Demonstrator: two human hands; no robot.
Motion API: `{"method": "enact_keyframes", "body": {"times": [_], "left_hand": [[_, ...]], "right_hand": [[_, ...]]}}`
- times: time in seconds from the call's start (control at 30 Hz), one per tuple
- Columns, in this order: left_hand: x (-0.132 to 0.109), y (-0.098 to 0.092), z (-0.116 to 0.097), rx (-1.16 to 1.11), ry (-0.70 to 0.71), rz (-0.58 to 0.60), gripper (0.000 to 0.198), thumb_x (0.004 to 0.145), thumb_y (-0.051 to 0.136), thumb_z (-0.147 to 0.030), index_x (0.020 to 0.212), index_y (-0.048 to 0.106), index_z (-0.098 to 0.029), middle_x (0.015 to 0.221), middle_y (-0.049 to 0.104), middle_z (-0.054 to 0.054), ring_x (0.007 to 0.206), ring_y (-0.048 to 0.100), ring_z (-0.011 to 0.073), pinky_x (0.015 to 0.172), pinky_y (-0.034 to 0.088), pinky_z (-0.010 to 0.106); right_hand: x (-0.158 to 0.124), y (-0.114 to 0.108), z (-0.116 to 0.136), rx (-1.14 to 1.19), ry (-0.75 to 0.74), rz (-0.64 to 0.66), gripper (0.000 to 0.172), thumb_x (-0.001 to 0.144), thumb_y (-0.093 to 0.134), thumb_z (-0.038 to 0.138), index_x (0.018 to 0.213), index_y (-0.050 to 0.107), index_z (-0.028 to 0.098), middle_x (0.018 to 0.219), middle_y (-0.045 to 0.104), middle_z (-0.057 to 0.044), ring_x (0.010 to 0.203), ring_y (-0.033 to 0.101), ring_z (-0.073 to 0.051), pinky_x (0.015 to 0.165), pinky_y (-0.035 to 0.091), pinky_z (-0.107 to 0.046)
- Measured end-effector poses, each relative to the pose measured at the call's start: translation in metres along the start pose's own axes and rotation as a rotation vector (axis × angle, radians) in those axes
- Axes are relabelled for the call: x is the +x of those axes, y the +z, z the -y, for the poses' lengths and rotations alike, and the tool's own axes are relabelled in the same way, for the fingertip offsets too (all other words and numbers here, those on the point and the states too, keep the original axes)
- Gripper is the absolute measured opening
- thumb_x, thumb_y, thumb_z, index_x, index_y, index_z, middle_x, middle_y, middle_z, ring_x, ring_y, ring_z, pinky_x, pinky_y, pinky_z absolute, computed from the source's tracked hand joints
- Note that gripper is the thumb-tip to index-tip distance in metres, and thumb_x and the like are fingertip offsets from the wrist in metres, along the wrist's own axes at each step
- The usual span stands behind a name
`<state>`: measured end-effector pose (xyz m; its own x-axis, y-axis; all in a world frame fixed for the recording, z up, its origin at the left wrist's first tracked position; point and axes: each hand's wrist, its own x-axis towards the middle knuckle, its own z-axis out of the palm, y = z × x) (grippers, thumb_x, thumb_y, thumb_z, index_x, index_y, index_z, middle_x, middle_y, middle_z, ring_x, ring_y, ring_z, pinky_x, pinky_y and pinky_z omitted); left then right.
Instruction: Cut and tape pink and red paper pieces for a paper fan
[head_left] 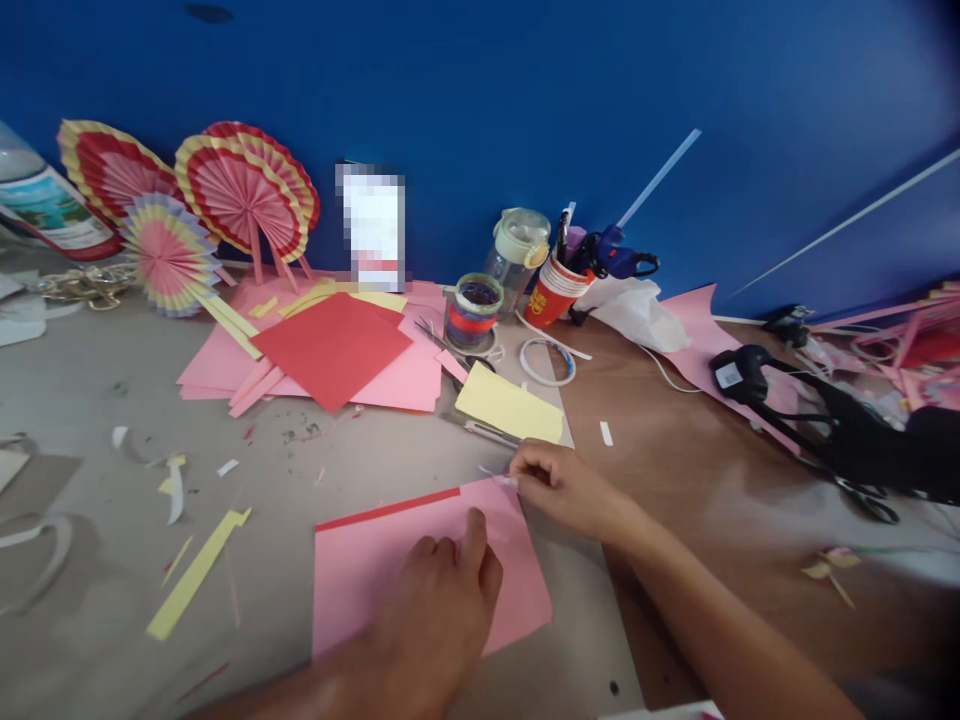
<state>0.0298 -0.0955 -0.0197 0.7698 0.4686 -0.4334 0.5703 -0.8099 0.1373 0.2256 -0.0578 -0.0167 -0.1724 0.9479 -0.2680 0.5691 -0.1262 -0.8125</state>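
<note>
A pink sheet of paper (360, 590) lies on the table before me, with a red strip (390, 509) along part of its far edge. My left hand (446, 600) rests on the sheet, index finger stretched out and pressing it down, the other fingers slightly bent. At the sheet's far right corner, my right hand (551, 485) is closed in a pinch on a thin whitish strip (501, 478), whose kind I cannot make out. Just beyond that hand are a folded yellow paper (510, 402) and a cutter knife (487, 432).
Red paper (334, 350) tops a pink stack (397, 375). Pleated paper fans (244, 200) stand at the back left. A tape roll (548, 362), a jar (474, 312) and a red cup (555, 290) with a glue gun (619, 255) stand behind. A black strap (840, 420) lies right.
</note>
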Motion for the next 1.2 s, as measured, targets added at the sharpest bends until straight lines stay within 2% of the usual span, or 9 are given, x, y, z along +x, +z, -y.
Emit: {"method": "enact_keyframes", "body": {"times": [0.13,0.27,0.4,0.5,0.73,1.0,1.2], "left_hand": [[0.0,0.002,0.001,-0.018,-0.008,-0.023,0.046,0.082,0.057,-0.017,0.128,0.053,-0.015,0.144,0.04,0.025,0.076,0.066,0.023,0.062,0.047,0.036],[0.0,0.003,0.001,-0.007,0.002,-0.02,0.045,0.084,0.055,-0.017,0.129,0.052,-0.015,0.144,0.04,0.024,0.076,0.066,0.0235,0.061,0.047,0.036],[-0.001,0.001,0.001,0.008,0.021,-0.015,0.044,0.085,0.056,-0.019,0.129,0.053,-0.013,0.144,0.04,0.026,0.075,0.067,0.0237,0.061,0.048,0.036],[-0.002,-0.001,0.002,0.003,0.017,-0.033,0.043,0.086,0.056,-0.019,0.129,0.052,-0.012,0.143,0.041,0.026,0.076,0.067,0.0234,0.062,0.049,0.035],[-0.002,-0.003,0.001,0.008,0.002,0.004,0.042,0.089,0.054,-0.021,0.131,0.05,-0.016,0.146,0.038,0.024,0.079,0.067,0.0217,0.066,0.051,0.035],[-0.004,0.002,0.001,0.027,-0.001,-0.036,0.043,0.088,0.056,-0.021,0.131,0.051,-0.016,0.147,0.037,0.023,0.074,0.067,0.0192,0.063,0.051,0.034],[-0.005,-0.001,-0.001,0.02,-0.002,-0.001,0.046,0.088,0.057,-0.021,0.133,0.051,-0.015,0.147,0.035,0.024,0.073,0.068,0.0193,0.063,0.05,0.033]], "right_hand": [[-0.003,-0.004,0.006,0.112,-0.108,0.035,0.021,0.075,0.059,0.025,0.062,0.043,0.021,0.079,0.056,-0.003,0.072,0.048,-0.015,0.065,0.039,-0.027],[-0.005,0.0,0.008,0.279,-0.084,-0.017,0.029,0.075,0.064,0.027,0.061,0.039,0.021,0.09,0.061,-0.005,0.085,0.054,-0.019,0.078,0.041,-0.032],[-0.003,0.014,0.006,0.409,0.022,-0.069,0.028,0.072,0.064,0.025,0.063,0.037,0.022,0.081,0.063,-0.002,0.078,0.057,-0.017,0.072,0.042,-0.03],[-0.001,0.022,0.007,0.423,0.088,-0.096,0.024,0.072,0.063,0.024,0.067,0.04,0.022,0.08,0.066,-0.002,0.075,0.059,-0.016,0.068,0.042,-0.028],[-0.003,0.024,0.013,0.406,0.114,-0.202,0.021,0.073,0.061,0.022,0.067,0.041,0.022,0.08,0.069,-0.001,0.075,0.062,-0.016,0.069,0.044,-0.027],[-0.011,0.023,0.016,0.582,0.184,-0.162,0.024,0.072,0.065,0.022,0.066,0.042,0.022,0.078,0.07,-0.001,0.076,0.062,-0.016,0.07,0.043,-0.027],[-0.011,0.025,0.015,0.644,0.224,-0.129,0.027,0.068,0.071,0.029,0.066,0.045,0.021,0.078,0.069,-0.002,0.078,0.061,-0.017,0.071,0.043,-0.028]]}}
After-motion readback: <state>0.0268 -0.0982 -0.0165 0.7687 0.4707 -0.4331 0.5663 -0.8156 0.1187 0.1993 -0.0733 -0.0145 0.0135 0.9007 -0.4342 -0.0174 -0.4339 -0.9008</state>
